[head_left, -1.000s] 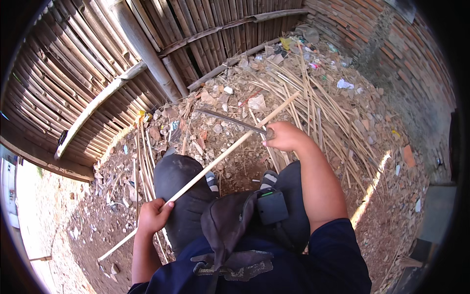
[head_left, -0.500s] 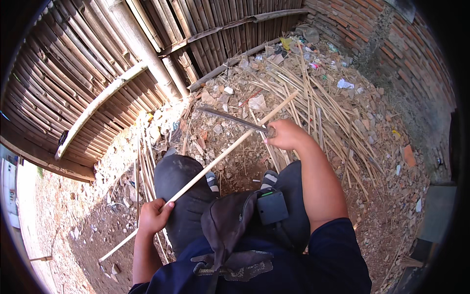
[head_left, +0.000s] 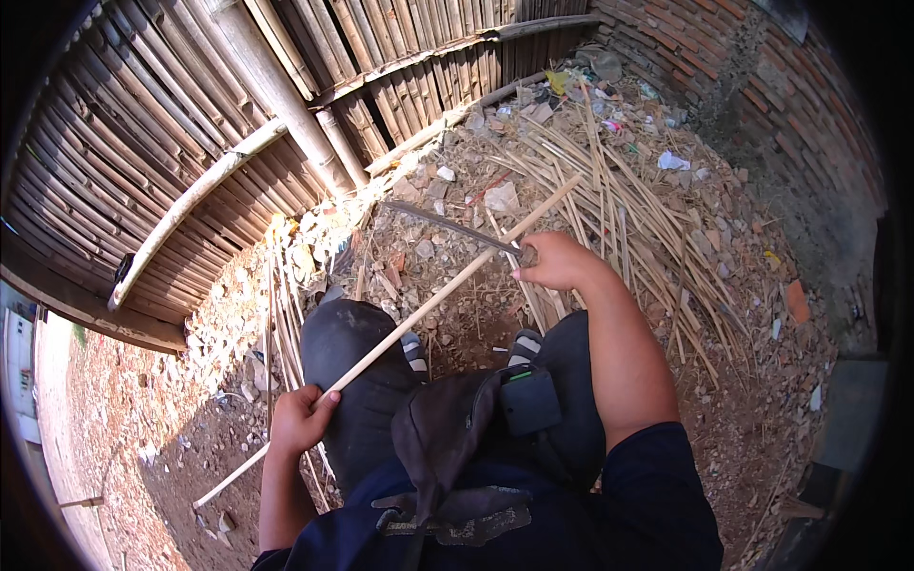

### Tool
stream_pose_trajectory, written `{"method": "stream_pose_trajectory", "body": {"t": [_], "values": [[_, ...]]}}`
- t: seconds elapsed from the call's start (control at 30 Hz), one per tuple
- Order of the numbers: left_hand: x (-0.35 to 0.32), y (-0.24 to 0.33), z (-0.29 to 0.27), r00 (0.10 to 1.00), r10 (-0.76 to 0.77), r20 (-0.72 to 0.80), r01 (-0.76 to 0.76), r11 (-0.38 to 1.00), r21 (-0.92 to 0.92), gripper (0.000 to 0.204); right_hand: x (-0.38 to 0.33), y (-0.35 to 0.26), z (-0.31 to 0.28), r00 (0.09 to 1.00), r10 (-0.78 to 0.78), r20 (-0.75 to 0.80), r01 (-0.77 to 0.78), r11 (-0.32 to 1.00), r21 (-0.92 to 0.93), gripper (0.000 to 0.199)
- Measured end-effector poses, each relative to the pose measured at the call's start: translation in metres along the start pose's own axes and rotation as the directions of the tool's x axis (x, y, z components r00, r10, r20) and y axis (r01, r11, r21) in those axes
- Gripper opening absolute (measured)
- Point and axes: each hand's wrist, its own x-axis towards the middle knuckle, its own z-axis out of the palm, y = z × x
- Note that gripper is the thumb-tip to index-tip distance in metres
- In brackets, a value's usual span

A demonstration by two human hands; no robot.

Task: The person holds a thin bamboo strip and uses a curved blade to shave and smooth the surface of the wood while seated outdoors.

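Observation:
A long pale bamboo strip (head_left: 419, 312) runs slantwise across my left thigh, from low on the left to the upper middle. My left hand (head_left: 302, 420) is closed round its lower part, thumb on top. In front of my right knee, my right hand (head_left: 552, 261) grips the handle of a long dark-bladed knife (head_left: 443, 223). The blade points up and left and crosses the strip near its far end; it appears to touch it. My right fingers are partly hidden behind the hand.
Many cut bamboo strips (head_left: 619, 219) lie heaped ahead on the right, and more strips (head_left: 283, 314) lie left of my knee. Stones, litter and straw cover the ground. A bamboo wall (head_left: 209, 124) stands ahead left, a brick wall (head_left: 800, 143) at the right.
My hands, the knife and the bamboo strip stay almost where they were. Sunlight on the foot of the bamboo wall has become brighter.

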Motion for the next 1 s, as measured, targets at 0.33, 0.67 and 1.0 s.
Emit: {"method": "stream_pose_trajectory", "body": {"t": [0.33, 0.67, 1.0], "values": [[-0.0005, 0.0035, -0.0004, 1.0, -0.021, 0.003, 0.021, 1.0, 0.019, 0.053, 0.0009, 0.002, 0.0, 1.0, -0.023, 0.007, 0.023, 1.0, 0.017, 0.056], [-0.0006, 0.0013, 0.0007, 1.0, -0.001, -0.011, 0.001, 1.0, 0.023, 0.051, -0.0002, 0.0006, -0.0001, 0.999, -0.031, -0.031, 0.031, 1.0, 0.004, 0.054], [-0.0014, 0.0049, 0.0001, 1.0, 0.0, -0.02, 0.0, 1.0, 0.025, 0.051, 0.0, 0.0005, -0.001, 0.999, -0.03, -0.012, 0.03, 1.0, 0.007, 0.052]]}}
